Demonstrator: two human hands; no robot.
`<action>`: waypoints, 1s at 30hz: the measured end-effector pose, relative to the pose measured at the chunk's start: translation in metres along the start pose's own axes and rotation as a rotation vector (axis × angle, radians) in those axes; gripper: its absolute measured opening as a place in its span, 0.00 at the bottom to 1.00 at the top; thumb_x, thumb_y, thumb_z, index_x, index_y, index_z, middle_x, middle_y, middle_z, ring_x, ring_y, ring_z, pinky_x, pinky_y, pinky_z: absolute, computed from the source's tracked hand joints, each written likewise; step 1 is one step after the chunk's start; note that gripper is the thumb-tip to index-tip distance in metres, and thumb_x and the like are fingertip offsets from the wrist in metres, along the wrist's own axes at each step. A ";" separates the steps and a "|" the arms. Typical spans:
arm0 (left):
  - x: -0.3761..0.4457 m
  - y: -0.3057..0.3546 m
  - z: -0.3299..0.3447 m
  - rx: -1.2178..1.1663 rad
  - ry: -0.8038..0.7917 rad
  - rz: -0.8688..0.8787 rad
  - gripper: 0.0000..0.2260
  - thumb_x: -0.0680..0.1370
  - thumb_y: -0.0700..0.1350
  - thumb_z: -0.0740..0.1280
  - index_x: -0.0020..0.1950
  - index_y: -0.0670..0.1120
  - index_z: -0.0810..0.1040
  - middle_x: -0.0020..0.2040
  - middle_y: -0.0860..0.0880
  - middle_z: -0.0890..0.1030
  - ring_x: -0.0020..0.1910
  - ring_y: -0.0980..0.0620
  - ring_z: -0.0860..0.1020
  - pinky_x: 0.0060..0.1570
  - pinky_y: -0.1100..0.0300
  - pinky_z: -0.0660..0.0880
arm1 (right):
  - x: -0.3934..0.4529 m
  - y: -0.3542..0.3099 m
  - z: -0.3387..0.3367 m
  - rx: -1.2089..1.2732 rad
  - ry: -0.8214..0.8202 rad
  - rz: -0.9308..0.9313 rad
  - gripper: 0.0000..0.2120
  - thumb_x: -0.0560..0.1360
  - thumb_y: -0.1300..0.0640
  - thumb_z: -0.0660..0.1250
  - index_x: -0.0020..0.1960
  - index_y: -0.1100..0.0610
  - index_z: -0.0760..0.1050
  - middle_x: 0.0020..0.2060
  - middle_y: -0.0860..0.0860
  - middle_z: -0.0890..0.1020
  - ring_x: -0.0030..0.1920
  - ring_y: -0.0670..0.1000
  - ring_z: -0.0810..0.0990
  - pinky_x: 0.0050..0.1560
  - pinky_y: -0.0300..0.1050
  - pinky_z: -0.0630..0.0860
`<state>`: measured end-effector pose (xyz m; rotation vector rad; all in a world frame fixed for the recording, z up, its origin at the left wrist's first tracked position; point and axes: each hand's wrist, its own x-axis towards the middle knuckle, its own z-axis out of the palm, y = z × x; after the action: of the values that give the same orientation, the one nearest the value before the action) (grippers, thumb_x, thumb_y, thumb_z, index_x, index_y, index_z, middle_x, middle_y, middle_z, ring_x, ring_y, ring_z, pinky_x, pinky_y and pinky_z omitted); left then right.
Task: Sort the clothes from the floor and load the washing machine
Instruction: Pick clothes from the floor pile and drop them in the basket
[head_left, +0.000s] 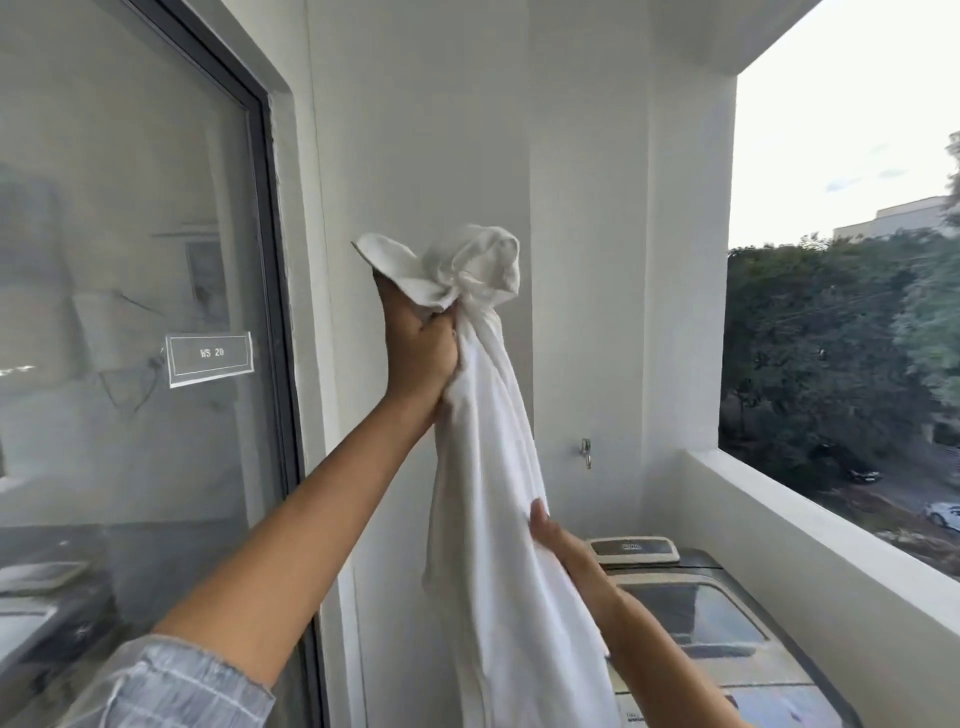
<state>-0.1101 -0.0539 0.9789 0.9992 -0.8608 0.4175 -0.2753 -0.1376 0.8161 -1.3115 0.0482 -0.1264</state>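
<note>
While raised, L hand (423, 345) grips cloth (488, 415)

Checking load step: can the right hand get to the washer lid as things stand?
Probably not yet: right hand grips the white cloth above the washer, whose lid looks closed. Nothing else blocks it.

**Balcony surroundings**

A large glass door (130, 312) with a dark frame fills the left side; a small label (210, 358) reading "WS 20" is stuck on the pane, which mirrors a dim interior. White walls (582, 208) meet in a corner ahead, where a small metal tap (586, 451) sticks out low on the wall. On the right, a white parapet ledge (831, 540) runs under the opening. Beyond it stand dense green trees (831, 353), a pale building (898, 218) under overcast sky, and parked cars (943, 514) far below.
</note>
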 end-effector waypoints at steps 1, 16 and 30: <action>0.001 -0.008 -0.005 0.004 0.051 -0.043 0.24 0.79 0.37 0.69 0.72 0.48 0.66 0.64 0.43 0.80 0.63 0.44 0.82 0.65 0.41 0.78 | -0.003 -0.002 -0.006 -0.011 0.044 0.012 0.55 0.55 0.23 0.76 0.67 0.63 0.80 0.39 0.44 0.89 0.38 0.40 0.87 0.43 0.33 0.80; -0.051 -0.110 -0.074 -0.015 -0.098 -0.947 0.10 0.78 0.37 0.67 0.40 0.45 0.69 0.33 0.47 0.73 0.35 0.49 0.69 0.34 0.59 0.71 | -0.021 -0.019 -0.014 0.368 -0.109 -0.250 0.42 0.60 0.34 0.82 0.65 0.58 0.83 0.64 0.62 0.83 0.62 0.62 0.84 0.63 0.59 0.80; -0.051 -0.096 -0.078 0.894 -0.931 -0.746 0.20 0.77 0.58 0.70 0.67 0.52 0.81 0.61 0.49 0.83 0.56 0.52 0.84 0.59 0.55 0.77 | 0.032 -0.059 -0.016 -0.235 0.235 -0.438 0.19 0.63 0.64 0.72 0.54 0.63 0.83 0.42 0.59 0.85 0.44 0.56 0.84 0.46 0.49 0.79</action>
<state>-0.0438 -0.0309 0.8655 2.3327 -1.0297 -0.4133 -0.2488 -0.1717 0.8703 -1.5213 -0.0266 -0.6649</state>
